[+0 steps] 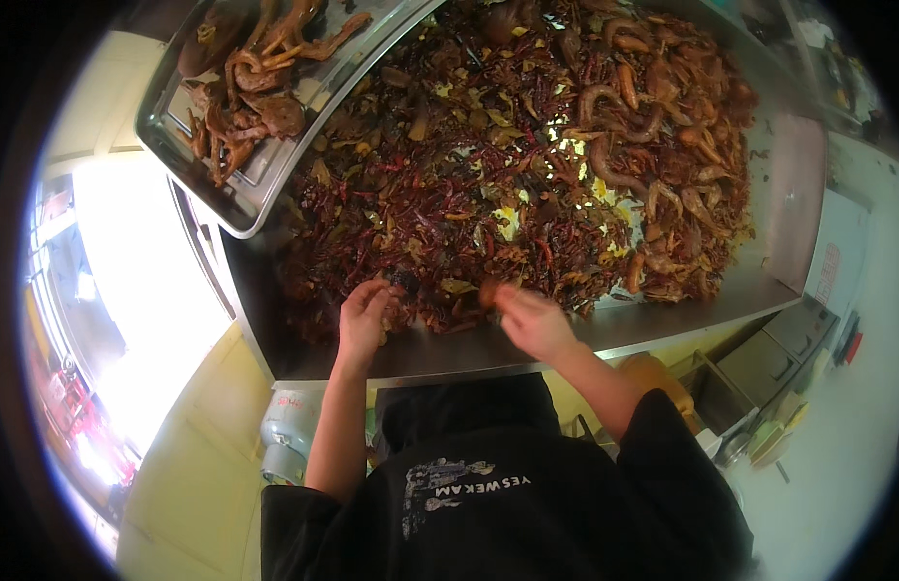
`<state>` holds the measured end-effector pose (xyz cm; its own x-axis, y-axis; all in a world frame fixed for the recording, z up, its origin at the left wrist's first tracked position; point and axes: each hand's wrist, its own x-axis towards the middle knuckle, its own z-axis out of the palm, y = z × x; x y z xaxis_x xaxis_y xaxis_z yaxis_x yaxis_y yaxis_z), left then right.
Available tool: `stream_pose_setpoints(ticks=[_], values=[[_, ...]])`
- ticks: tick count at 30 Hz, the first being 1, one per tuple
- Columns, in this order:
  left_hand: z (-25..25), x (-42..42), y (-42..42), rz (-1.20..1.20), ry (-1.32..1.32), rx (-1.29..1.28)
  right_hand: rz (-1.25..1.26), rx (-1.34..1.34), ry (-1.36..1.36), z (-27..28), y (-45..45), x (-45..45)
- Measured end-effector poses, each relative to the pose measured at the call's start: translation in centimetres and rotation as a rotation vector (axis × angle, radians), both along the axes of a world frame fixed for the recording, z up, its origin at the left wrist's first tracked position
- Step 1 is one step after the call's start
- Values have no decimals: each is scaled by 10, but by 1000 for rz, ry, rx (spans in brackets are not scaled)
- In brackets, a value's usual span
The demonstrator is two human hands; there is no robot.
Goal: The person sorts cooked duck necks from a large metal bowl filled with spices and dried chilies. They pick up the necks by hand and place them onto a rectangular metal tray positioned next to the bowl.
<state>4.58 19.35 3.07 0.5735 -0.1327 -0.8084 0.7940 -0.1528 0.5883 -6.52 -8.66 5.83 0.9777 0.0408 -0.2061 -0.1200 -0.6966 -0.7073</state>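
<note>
A wide heap of dark red dried chillies and spices (420, 196), mixed with brown leaves and scraps, covers the steel trough (456, 359) before me. My left hand (362, 316) is at the heap's near edge, fingertips drawn together beside a dark lump; whether they pinch anything is unclear. To its right, my right hand (533, 319) holds a small reddish-brown piece (488, 293) between its fingers, both blurred. Long curved braised meat pieces (616, 109) lie on the heap's right part. Pale bare patches show among the spices at the middle.
A metal tray (264, 192) with braised poultry pieces (268, 109) overhangs the trough's far left corner. Below the near edge stand a grey gas cylinder (293, 421) and an orange-brown container (656, 381). Steel boxes (758, 367) are at the lower right. Bright light enters from a doorway (140, 269) at left.
</note>
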Motion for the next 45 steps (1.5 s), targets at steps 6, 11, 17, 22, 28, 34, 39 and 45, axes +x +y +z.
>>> stream_pose_setpoints(ticks=[6, 11, 17, 22, 28, 34, 39, 45], values=[[-5, -17, -5, -110, 5, -17, -49, 185, 69, -6, 11, 0], [1, -23, -15, -224, -14, 76, 67, 143, 182, -4, 20, 1], [11, -19, -30, -439, -112, -7, -286, 574, 581, -17, 13, 36], [26, -6, -51, -150, 171, -308, -389, 949, 641, -16, 6, 75], [25, 6, -65, -220, 112, -172, -452, 1078, 608, -19, 15, 81], [33, 27, -64, -65, 46, -58, -510, 1034, 478, -23, 24, 80], [107, 113, -44, 364, -308, -320, -535, 834, 409, -72, 4, 106], [108, 217, 6, 320, -585, -134, -255, 403, 73, -92, 39, 220]])
